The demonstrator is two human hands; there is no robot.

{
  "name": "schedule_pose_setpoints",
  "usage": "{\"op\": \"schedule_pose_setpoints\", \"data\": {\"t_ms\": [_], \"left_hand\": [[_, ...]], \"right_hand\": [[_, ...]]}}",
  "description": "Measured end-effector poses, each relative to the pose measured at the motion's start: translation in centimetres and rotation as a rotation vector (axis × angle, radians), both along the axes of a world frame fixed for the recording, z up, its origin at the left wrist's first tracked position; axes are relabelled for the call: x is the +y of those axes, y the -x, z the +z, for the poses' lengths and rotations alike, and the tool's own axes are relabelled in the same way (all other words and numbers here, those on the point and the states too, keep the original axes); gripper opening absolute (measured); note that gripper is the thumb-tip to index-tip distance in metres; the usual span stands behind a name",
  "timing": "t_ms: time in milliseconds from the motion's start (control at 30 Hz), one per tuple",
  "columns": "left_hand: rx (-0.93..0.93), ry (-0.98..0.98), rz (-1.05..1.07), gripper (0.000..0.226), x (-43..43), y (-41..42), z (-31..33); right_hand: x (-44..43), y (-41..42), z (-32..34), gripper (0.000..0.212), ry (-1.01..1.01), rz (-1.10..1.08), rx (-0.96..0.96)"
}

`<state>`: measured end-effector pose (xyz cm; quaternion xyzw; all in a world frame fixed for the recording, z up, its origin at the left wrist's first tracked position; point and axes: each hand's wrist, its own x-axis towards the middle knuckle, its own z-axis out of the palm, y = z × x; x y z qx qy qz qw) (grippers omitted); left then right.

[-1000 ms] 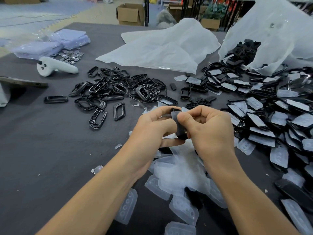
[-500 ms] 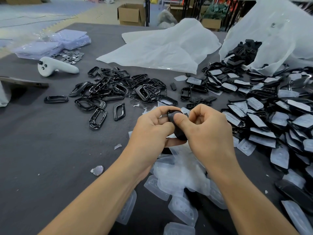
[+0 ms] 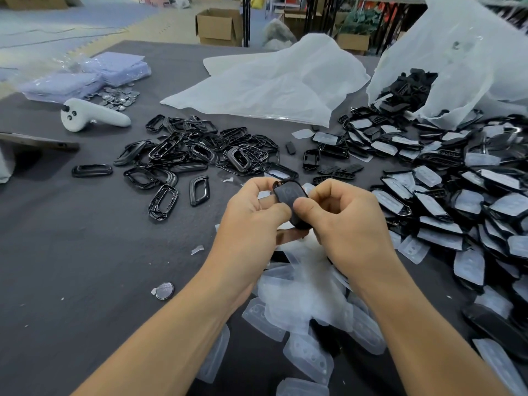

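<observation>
Comparing against one second back: above the heap of peeled clear films [image 3: 300, 304] at bottom centre, the black fob shell [image 3: 290, 195] has rolled from edge-on to face-up. Its broad moulded face is now toward the camera, with no film seen on it. Judgement: peeling of this piece looks finished, and it is being checked or readied for sorting.

The shell sits at frame centre, off the table [image 3: 71, 252], between both hands.
- Left hand [image 3: 251, 224]: thumb pressed on the shell's lower left edge, fingers curled behind it.
- Right hand [image 3: 348, 224]: thumb on the lower right edge, fingers curled in, pinching.
- Both forearms enter from the bottom edge, wrists angled inward.

Beyond, left of centre, bare black frames [image 3: 200, 152] lie in a loose pile. Film-covered shells [image 3: 457, 195] bank up at right. A white bag [image 3: 271, 81] lies at upper centre.
</observation>
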<state>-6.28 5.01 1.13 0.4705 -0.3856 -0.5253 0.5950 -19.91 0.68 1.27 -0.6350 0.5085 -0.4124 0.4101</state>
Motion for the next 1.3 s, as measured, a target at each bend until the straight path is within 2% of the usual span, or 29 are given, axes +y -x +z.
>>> {"op": "schedule_pose_setpoints", "data": {"t_ms": [100, 167, 267, 433, 567, 767, 867, 933, 1000, 1100, 1300], "left_hand": [[-0.28, -0.033, 0.106, 0.024, 0.0, -0.5, 0.0], [-0.36, -0.051, 0.182, 0.018, -0.1, -0.7, 0.2], [-0.343, -0.061, 0.229, 0.003, -0.1, -0.7, 0.4], [-0.301, -0.102, 0.208, 0.014, -0.3, -1.0, 0.4], [-0.2, -0.098, 0.198, 0.014, -0.2, -0.9, 0.6], [-0.158, -0.093, 0.132, 0.017, -0.2, -1.4, 0.5], [-0.284, -0.046, 0.153, 0.027, -0.3, -1.8, 0.6], [-0.428, -0.014, 0.171, 0.025, -0.4, -2.0, 0.5], [-0.488, 0.004, 0.16, 0.025, -0.5, -2.3, 0.3], [-0.465, -0.006, 0.171, 0.032, -0.7, -2.6, 0.3], [-0.48, -0.002, 0.26, 0.022, -0.6, -2.4, 0.5]], "right_hand": [[0.0, 0.3, 0.0, 0.021, 0.009, 0.025, -0.005], [-0.1, 0.4, 0.1, 0.019, 0.013, 0.041, 0.013], [0.0, 0.7, 0.2, 0.018, 0.044, 0.041, 0.022], [-0.1, 0.7, 0.4, 0.016, 0.022, 0.051, 0.009], [-0.1, 0.5, 0.3, 0.008, -0.049, 0.099, -0.06], [-0.1, 0.4, 0.3, 0.015, -0.036, 0.071, -0.071], [0.0, 0.4, 0.4, 0.018, -0.037, 0.077, -0.07], [0.0, 0.4, 0.5, 0.018, -0.04, 0.104, -0.062], [0.2, 0.5, 0.5, 0.019, -0.044, 0.134, -0.06], [0.3, 0.2, 0.5, 0.017, -0.038, 0.114, -0.088], [0.7, -0.4, 0.2, 0.014, -0.036, -0.008, -0.241]]}}
